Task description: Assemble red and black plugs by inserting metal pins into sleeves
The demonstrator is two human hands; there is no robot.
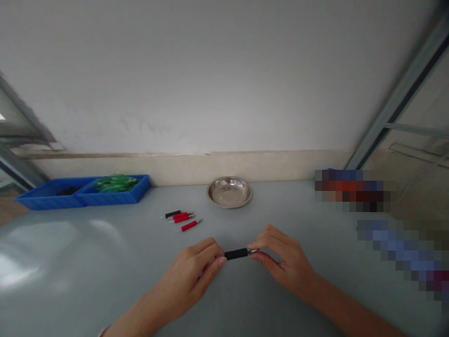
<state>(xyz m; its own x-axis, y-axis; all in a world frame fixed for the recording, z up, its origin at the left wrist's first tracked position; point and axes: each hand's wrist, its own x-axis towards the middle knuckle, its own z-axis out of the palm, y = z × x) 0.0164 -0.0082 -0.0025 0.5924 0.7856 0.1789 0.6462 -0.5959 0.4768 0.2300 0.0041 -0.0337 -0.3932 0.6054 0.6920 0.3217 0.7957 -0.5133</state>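
Above the table's near part, a short pen-like piece with a black sleeve (pixel 236 254) lies almost level between my hands. My left hand (pixel 196 267) is closed in a pinch on its left end, which the fingers hide. At the other end, thumb and fingertips of my right hand (pixel 280 257) close around the silvery tip. Just beyond my left hand lie several similar slim pieces: red-sleeved ones (pixel 189 226) and a black-sleeved one (pixel 173 214), with silvery tips pointing right.
A round metal dish (pixel 229 204) stands near the wall. At the back left, blue trays (pixel 52 202) hold green pieces (pixel 116 183) and some dark ones. Blurred-out items (pixel 351 187) are at the right. The grey table (pixel 140 299) ends at the wall (pixel 168 169).
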